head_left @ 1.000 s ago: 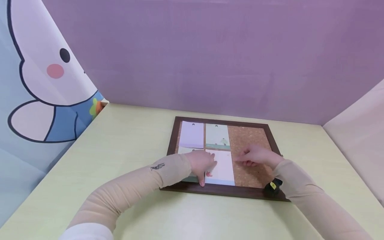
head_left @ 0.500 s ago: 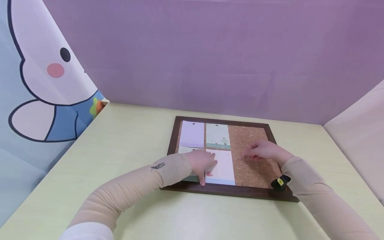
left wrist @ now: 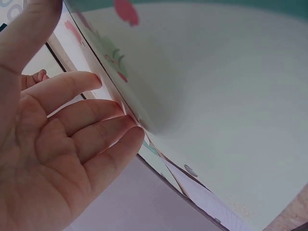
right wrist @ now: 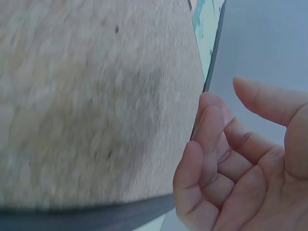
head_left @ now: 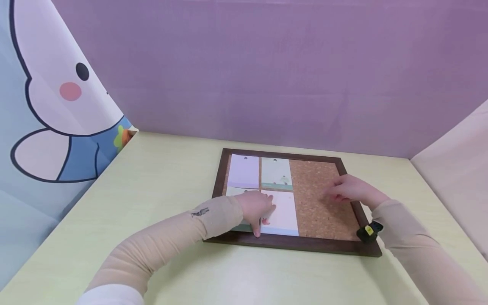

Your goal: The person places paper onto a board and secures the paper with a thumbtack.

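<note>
A corkboard (head_left: 316,212) with a dark wood frame lies on the table, bearing paper cards in two rows. The upper row holds a lavender card (head_left: 245,171) and a pale green card (head_left: 276,171). Below them sit a white card (head_left: 283,212) with a red figure and a card (left wrist: 216,86) mostly covered by my left hand (head_left: 255,207). That hand rests over the two lower cards, fingers spread, the fingertips at their adjoining edges. My right hand (head_left: 352,189) hovers above the bare cork at the right; its fingers (right wrist: 190,163) curl loosely, thumb apart, holding nothing.
The pale yellow table (head_left: 171,169) surrounds the board. A purple sheet (head_left: 267,76) hangs behind, and a cartoon-printed cloth (head_left: 49,110) borders the left. A black device (head_left: 370,231) with a yellow mark is on my right wrist, overlapping the frame's lower right corner.
My right hand has moved to the right, away from the white card toward the board's right frame edge. My left hand and the cards stay where they were.
</note>
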### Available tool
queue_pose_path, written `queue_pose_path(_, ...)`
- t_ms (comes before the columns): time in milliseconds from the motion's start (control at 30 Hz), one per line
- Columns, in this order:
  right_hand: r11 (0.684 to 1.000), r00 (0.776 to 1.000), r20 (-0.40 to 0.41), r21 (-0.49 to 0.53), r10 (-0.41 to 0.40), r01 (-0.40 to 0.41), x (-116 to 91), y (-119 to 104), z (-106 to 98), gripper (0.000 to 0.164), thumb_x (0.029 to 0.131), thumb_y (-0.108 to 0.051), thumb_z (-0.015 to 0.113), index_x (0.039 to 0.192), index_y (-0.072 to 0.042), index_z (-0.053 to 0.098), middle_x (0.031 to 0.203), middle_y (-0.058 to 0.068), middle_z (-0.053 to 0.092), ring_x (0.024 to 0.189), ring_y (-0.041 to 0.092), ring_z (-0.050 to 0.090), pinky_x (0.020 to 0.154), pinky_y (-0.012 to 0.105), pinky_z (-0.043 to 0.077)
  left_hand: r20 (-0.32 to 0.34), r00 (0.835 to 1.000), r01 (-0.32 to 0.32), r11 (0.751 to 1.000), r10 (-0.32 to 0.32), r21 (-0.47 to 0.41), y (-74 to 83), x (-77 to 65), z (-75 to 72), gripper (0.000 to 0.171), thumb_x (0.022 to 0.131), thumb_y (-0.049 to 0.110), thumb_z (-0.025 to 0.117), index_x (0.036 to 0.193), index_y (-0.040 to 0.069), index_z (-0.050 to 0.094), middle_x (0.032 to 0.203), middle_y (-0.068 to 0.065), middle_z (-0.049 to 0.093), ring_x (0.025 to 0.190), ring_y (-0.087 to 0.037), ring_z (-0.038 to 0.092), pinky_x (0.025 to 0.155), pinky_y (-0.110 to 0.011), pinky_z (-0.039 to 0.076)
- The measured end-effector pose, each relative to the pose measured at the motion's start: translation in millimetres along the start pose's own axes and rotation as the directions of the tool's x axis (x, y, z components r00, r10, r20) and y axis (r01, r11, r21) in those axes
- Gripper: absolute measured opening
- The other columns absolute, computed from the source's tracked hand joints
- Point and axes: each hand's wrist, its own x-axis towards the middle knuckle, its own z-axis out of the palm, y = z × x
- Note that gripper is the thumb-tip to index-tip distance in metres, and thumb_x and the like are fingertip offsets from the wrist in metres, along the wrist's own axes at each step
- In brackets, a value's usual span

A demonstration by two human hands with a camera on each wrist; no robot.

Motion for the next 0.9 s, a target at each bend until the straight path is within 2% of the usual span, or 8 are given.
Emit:
queue_pose_path(133, 1.0, 1.0, -0.002, 0.007, 0.02, -0.02, -4.3, 11.2, -7.0, 0.025, 0.094, -0.019, 0.054, 0.083, 0.002, 0.06, 0.063, -0.004, 0.051, 0.059, 0.012, 0.047, 0.055, 0.025, 0.044, 0.002, 1.0, 0.006, 0.999, -0.006, -0.033, 0.4, -0.2, 1.2, 0.053, 0.069, 0.044, 0.081, 0.111, 0.017, 0.064, 0.145, -0.013, 0.043, 0.124, -0.024, 0.052, 0.104, -0.028, 0.042)
queue_pose_path(200, 0.999, 0.999, -0.005, 0.017, 0.035, -0.035, -6.5, 17.8, -10.2, 0.026, 0.095, -0.02, 0.054, 0.084, 0.003, 0.061, 0.064, -0.004, 0.052, 0.06, 0.011, 0.048, 0.055, 0.024, 0.045, 0.002, 1.0, 0.011, 0.999, -0.011, -0.038, 0.5, 0.3, 2.0, 0.049, 0.069, 0.044, 0.082, 0.106, 0.018, 0.064, 0.145, -0.012, 0.044, 0.122, -0.023, 0.054, 0.103, -0.027, 0.043)
queue_pose_path(400, 0.997, 0.997, -0.04, 0.036, 0.066, -0.064, -11.5, 33.2, -22.7, 0.027, 0.095, -0.021, 0.053, 0.09, 0.004, 0.062, 0.07, -0.003, 0.055, 0.066, 0.01, 0.052, 0.06, 0.026, 0.05, -0.006, 1.0, 0.009, 1.0, -0.009, 0.008, -0.1, 1.4, 2.7, 0.075, 0.067, 0.047, 0.082, 0.13, 0.015, 0.056, 0.142, -0.011, 0.047, 0.115, -0.021, 0.057, 0.098, -0.027, 0.046)
queue_pose_path(500, 0.998, 0.995, -0.068, 0.017, 0.066, -0.065, -12.5, 41.8, -28.0, 0.03, 0.096, -0.023, 0.052, 0.089, 0.004, 0.061, 0.07, -0.003, 0.056, 0.066, 0.009, 0.051, 0.061, 0.026, 0.05, -0.009, 1.0, 0.011, 1.0, -0.011, -0.01, -0.3, 1.5, 3.0, 0.07, 0.067, 0.046, 0.082, 0.125, 0.016, 0.058, 0.143, -0.011, 0.047, 0.116, -0.021, 0.057, 0.099, -0.027, 0.046)
queue_pose_path(667, 0.997, 0.992, -0.094, 0.015, 0.078, -0.077, -14.3, 57.0, -31.7, 0.033, 0.098, -0.024, 0.049, 0.089, 0.006, 0.06, 0.068, -0.004, 0.056, 0.067, 0.009, 0.052, 0.061, 0.025, 0.05, -0.008, 1.0, 0.014, 0.999, -0.015, -0.041, 0.0, 1.6, 3.1, 0.051, 0.067, 0.045, 0.083, 0.106, 0.018, 0.063, 0.144, -0.011, 0.045, 0.119, -0.022, 0.056, 0.1, -0.027, 0.045)
queue_pose_path(800, 0.996, 0.99, -0.109, 0.022, 0.087, -0.085, -14.4, 63.3, -33.0, 0.035, 0.098, -0.024, 0.049, 0.094, 0.009, 0.059, 0.071, -0.002, 0.058, 0.068, 0.009, 0.053, 0.062, 0.024, 0.051, -0.002, 1.0, 0.017, 1.0, -0.017, -0.026, -0.4, 1.5, 3.0, 0.06, 0.067, 0.046, 0.082, 0.116, 0.017, 0.062, 0.145, -0.011, 0.044, 0.122, -0.023, 0.054, 0.102, -0.027, 0.044)
queue_pose_path(900, 0.997, 0.989, -0.122, 0.02, 0.082, -0.08, -13.6, 66.3, -33.4, 0.036, 0.098, -0.024, 0.049, 0.096, 0.01, 0.058, 0.073, 0.0, 0.058, 0.068, 0.008, 0.053, 0.062, 0.024, 0.052, -0.001, 1.0, 0.02, 1.0, -0.02, -0.019, -0.6, 1.5, 3.1, 0.061, 0.068, 0.046, 0.082, 0.117, 0.017, 0.061, 0.146, -0.011, 0.043, 0.124, -0.023, 0.052, 0.103, -0.028, 0.043)
